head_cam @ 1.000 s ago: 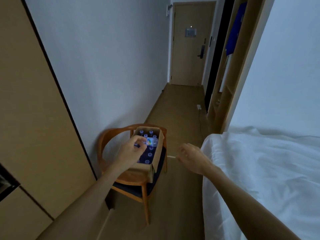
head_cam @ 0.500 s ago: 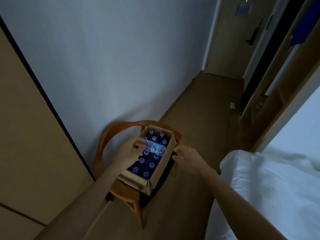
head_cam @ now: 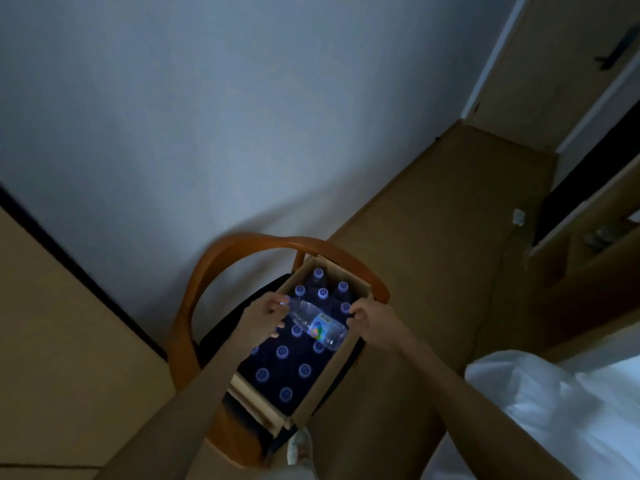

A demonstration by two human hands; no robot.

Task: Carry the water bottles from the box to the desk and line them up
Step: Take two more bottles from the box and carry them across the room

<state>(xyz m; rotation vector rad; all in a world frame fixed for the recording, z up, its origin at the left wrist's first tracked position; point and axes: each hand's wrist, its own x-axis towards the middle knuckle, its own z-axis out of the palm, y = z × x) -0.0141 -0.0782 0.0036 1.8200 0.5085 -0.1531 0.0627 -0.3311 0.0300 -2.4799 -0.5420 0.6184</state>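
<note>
Holding a clear plastic water bottle [head_cam: 317, 326] by its cap, our left hand [head_cam: 260, 323] | lying across open cardboard box [head_cam: 320, 382] | label multicoloured, unreadable | right hand [head_cam: 372, 318] gripping box's right rim

Dim hotel-like bedroom: white-sheeted bed [head_cam: 554, 410], wooden chair [head_cam: 242, 251], entry door [head_cam: 561, 64] with lever handle.

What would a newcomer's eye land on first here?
The clear bottle with a bright label, held by its cap end in the left hand, lying across the capped bottles in the cardboard box. That box sits on a wooden chair, and the right hand is at its far rim.
</note>
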